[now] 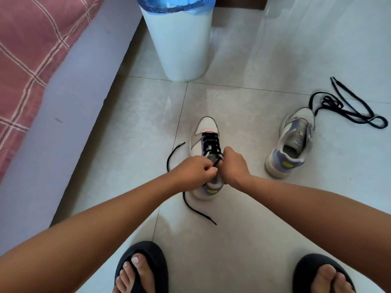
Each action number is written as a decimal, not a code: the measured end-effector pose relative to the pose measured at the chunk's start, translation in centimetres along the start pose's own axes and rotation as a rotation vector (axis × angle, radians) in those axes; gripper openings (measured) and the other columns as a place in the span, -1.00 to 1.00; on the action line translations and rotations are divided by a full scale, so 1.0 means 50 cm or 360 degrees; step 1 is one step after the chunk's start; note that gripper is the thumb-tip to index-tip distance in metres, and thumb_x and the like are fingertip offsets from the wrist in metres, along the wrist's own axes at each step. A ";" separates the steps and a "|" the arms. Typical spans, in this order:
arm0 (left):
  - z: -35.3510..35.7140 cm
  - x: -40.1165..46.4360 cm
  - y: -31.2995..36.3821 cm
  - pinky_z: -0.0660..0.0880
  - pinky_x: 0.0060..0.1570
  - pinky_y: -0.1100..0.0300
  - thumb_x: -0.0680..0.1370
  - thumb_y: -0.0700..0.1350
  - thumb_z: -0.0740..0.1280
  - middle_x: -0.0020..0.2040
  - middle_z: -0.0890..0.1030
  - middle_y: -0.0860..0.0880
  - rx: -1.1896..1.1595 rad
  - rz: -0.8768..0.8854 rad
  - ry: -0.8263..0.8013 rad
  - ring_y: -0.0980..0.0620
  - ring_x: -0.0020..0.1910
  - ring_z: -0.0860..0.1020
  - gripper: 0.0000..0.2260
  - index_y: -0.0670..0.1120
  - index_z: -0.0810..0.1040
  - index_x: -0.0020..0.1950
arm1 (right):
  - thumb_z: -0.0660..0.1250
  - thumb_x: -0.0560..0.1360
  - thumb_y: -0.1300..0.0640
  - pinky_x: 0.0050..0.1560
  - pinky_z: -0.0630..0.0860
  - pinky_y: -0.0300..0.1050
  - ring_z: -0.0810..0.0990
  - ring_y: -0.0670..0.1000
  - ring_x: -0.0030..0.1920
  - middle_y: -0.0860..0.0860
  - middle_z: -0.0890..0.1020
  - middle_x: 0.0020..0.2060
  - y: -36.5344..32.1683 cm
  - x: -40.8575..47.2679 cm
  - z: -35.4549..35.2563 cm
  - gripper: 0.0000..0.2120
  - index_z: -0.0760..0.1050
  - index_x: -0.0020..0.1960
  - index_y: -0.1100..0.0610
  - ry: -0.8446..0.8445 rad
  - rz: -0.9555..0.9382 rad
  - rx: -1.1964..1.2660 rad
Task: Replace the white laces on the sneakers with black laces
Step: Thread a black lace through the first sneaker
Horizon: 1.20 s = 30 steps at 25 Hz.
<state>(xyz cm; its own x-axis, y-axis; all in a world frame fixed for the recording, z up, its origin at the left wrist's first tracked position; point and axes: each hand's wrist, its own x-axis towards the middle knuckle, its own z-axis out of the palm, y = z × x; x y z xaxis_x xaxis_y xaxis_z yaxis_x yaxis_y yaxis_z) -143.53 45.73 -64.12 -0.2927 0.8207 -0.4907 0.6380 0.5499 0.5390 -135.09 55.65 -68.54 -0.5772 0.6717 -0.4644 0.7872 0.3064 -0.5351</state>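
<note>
A white and purple sneaker [204, 129] stands on the floor tiles, toe pointing away from me, with a black lace [210, 142] threaded through its lower eyelets. My left hand [195, 169] and my right hand [233, 166] are both curled over the tongue area, each pinching the black lace near the upper eyelets. One loose lace end [172, 154] curves out to the left and another end [198, 212] trails toward me. A second sneaker [293, 142] without any lace stands to the right. A separate black lace [349, 106] lies tangled on the floor beyond it.
A white bin [179, 43] with a blue liner stands just beyond the sneaker. A bed with a pink checked cover [27, 49] and a grey side runs along the left. My feet in black sandals [141, 269] are at the bottom edge.
</note>
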 end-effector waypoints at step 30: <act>-0.005 0.105 -0.068 0.34 -0.09 0.17 0.54 -0.34 0.14 0.12 0.50 -0.19 0.0371 -0.0070 0.0485 -0.14 0.05 0.50 -0.79 -0.25 0.46 0.14 | 0.35 0.40 0.36 -0.23 0.47 -0.16 0.64 0.09 -0.13 0.17 0.61 -0.10 -0.104 0.040 0.005 -0.82 0.50 0.00 0.31 0.0167 -0.0869 -0.1058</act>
<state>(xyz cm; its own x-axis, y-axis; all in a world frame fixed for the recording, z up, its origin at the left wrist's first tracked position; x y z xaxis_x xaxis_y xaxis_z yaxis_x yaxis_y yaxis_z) -147.41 48.23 -68.37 -0.4994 0.8248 -0.2651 0.7545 0.5645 0.3348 -140.41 55.23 -66.85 -0.9142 0.3642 -0.1778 0.3882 0.9130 -0.1254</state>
